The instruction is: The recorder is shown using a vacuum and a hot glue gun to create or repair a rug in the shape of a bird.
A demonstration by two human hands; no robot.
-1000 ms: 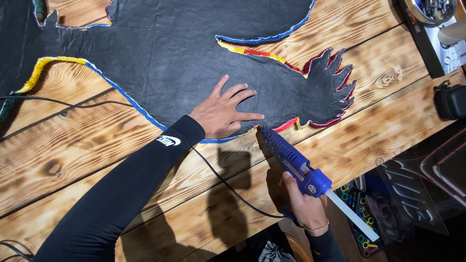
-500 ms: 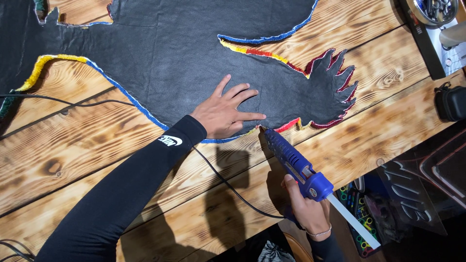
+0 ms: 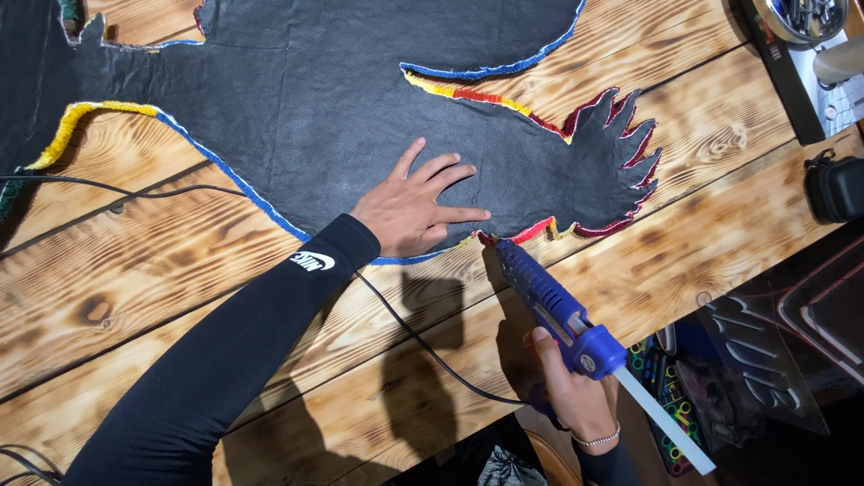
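Right hand: the right hand (image 3: 576, 396), low in the frame right of centre, has its grip clamped round the handle of a blue hot glue gun (image 3: 553, 306), one finger lying along the trigger side.
Glue stick: a pale glue stick (image 3: 666, 421) juts out of the gun's back toward the lower right corner.
Cord: a black cord (image 3: 423, 337) leaves the area below the gun handle and runs up and left, passing under the black sleeve (image 3: 234, 360).
Nozzle: the nozzle tip (image 3: 489, 241) meets the lower edge of the fabric just right of the left hand's fingertips; whether glue is flowing I cannot tell.
Left hand: the left hand (image 3: 416, 209) lies flat and spread on the fabric at frame centre, its grip apart and closed on nothing, pressing down.
Workpiece: a large black fabric cut-out (image 3: 360, 99) with a claw-like end at the right fills the upper half of the frame, back side up, on the wooden desk (image 3: 135, 270).
Trim: yarn-like edging (image 3: 504, 101) in blue, yellow, orange and red borders it.
Doing it well: probably best to keep the nozzle on the seam, squeeze evenly, and hold the pressing fingers clear of hot glue.
Far right: a black pouch (image 3: 837, 187) at the desk's edge.
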